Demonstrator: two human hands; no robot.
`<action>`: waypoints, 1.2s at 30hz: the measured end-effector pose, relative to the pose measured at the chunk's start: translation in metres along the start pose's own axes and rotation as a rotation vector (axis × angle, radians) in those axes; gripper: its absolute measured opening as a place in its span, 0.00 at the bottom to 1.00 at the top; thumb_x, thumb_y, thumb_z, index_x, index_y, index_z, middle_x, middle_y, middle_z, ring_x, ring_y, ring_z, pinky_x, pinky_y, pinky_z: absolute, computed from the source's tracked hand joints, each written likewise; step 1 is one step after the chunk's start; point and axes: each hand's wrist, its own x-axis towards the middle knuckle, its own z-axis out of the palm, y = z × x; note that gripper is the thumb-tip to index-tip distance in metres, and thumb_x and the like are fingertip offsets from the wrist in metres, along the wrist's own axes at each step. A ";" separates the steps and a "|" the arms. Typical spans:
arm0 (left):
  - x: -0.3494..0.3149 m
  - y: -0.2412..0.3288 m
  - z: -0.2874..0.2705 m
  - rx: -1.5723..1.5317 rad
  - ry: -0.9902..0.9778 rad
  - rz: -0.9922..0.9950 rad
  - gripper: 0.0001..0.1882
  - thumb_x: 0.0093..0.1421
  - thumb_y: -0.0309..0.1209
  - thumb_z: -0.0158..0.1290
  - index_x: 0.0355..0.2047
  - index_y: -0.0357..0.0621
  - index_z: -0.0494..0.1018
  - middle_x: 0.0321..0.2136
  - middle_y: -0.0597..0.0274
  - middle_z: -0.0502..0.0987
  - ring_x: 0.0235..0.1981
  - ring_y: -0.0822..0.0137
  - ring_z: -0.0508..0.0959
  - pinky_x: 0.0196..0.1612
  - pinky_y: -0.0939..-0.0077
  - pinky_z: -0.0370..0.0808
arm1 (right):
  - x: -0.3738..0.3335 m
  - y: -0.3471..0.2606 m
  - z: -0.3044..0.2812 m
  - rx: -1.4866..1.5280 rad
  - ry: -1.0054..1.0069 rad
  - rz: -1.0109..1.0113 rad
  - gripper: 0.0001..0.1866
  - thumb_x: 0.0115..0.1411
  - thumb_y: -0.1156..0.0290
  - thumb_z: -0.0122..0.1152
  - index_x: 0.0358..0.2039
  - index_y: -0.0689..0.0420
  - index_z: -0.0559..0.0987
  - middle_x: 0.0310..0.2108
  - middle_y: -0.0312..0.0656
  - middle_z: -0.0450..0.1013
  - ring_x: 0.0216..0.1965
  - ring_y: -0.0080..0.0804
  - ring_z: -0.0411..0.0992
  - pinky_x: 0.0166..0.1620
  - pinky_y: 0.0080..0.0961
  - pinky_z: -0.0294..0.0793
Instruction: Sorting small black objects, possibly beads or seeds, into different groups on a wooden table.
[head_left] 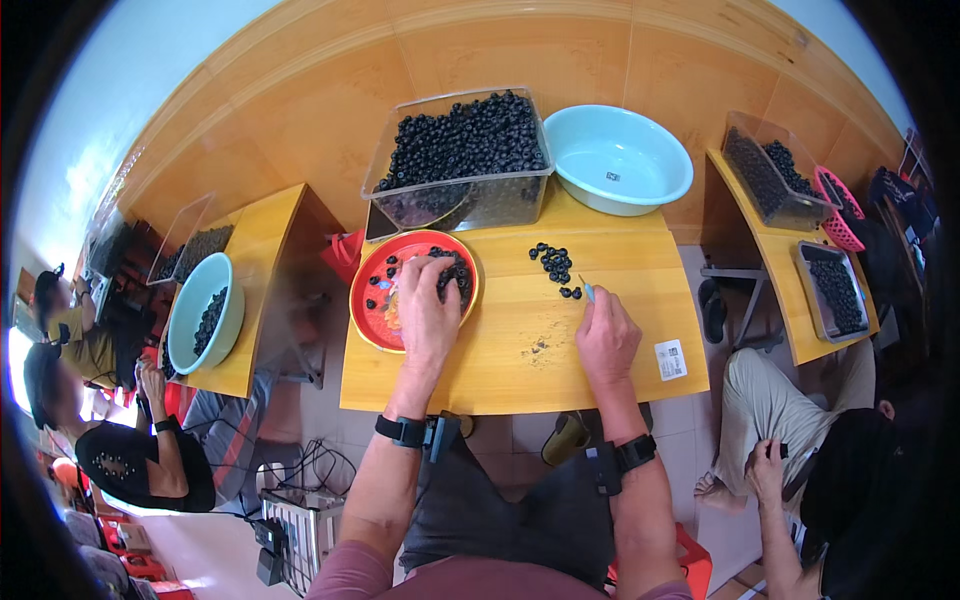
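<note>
Left hand [428, 300] curled palm-down inside the red plate [366, 305], fingers bunched over dark berries [452, 275]; whether it grips any, cannot tell. Right hand [606, 335] rests on the table [520, 375], pinching a small blue tool [588, 290]. Loose berry cluster [555, 264] just beyond it. Behind: clear bin [460, 160] of berries, pale blue basin [618, 160].

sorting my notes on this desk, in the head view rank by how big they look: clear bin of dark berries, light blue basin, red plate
1. clear bin of dark berries
2. light blue basin
3. red plate

Basin and plate look close; fisheye bending and nearness make that pair unsure.
</note>
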 end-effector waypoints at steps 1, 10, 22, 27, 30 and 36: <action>0.001 0.002 0.004 -0.063 -0.063 0.045 0.12 0.56 0.18 0.60 0.41 0.40 0.80 0.40 0.51 0.79 0.45 0.51 0.79 0.50 0.62 0.76 | 0.001 -0.001 0.000 0.009 0.010 0.022 0.03 0.66 0.74 0.58 0.39 0.57 0.78 0.27 0.42 0.74 0.29 0.43 0.77 0.31 0.38 0.77; -0.018 0.061 0.086 -0.322 -0.545 0.242 0.11 0.61 0.24 0.59 0.44 0.37 0.79 0.41 0.50 0.77 0.46 0.46 0.78 0.50 0.56 0.77 | -0.002 0.004 0.005 0.080 0.130 0.024 0.06 0.63 0.74 0.61 0.41 0.56 0.79 0.27 0.43 0.74 0.28 0.44 0.76 0.30 0.39 0.76; -0.022 0.031 0.076 -0.269 -0.507 0.170 0.14 0.58 0.24 0.62 0.46 0.39 0.79 0.39 0.49 0.79 0.42 0.46 0.79 0.49 0.56 0.77 | -0.002 0.002 0.005 0.079 0.093 0.024 0.03 0.65 0.73 0.59 0.39 0.55 0.78 0.27 0.42 0.74 0.28 0.44 0.76 0.30 0.39 0.75; -0.015 0.025 0.068 -0.245 -0.571 0.193 0.12 0.58 0.25 0.62 0.44 0.39 0.80 0.36 0.48 0.79 0.42 0.46 0.80 0.47 0.55 0.78 | 0.000 -0.003 0.002 0.082 0.071 0.009 0.03 0.64 0.73 0.60 0.38 0.55 0.77 0.27 0.42 0.74 0.29 0.43 0.77 0.31 0.39 0.76; -0.017 0.034 0.067 -0.209 -0.572 0.193 0.10 0.59 0.25 0.60 0.42 0.40 0.81 0.35 0.47 0.79 0.42 0.46 0.80 0.46 0.54 0.78 | -0.003 0.001 0.005 0.059 0.045 0.004 0.03 0.64 0.73 0.60 0.37 0.55 0.77 0.27 0.42 0.74 0.29 0.42 0.77 0.31 0.38 0.77; -0.025 0.028 0.068 -0.232 -0.489 0.169 0.08 0.60 0.25 0.58 0.40 0.41 0.81 0.34 0.47 0.79 0.39 0.45 0.80 0.42 0.54 0.79 | -0.002 -0.004 0.004 0.034 -0.026 -0.021 0.03 0.62 0.73 0.61 0.35 0.55 0.75 0.26 0.41 0.74 0.29 0.42 0.78 0.30 0.38 0.77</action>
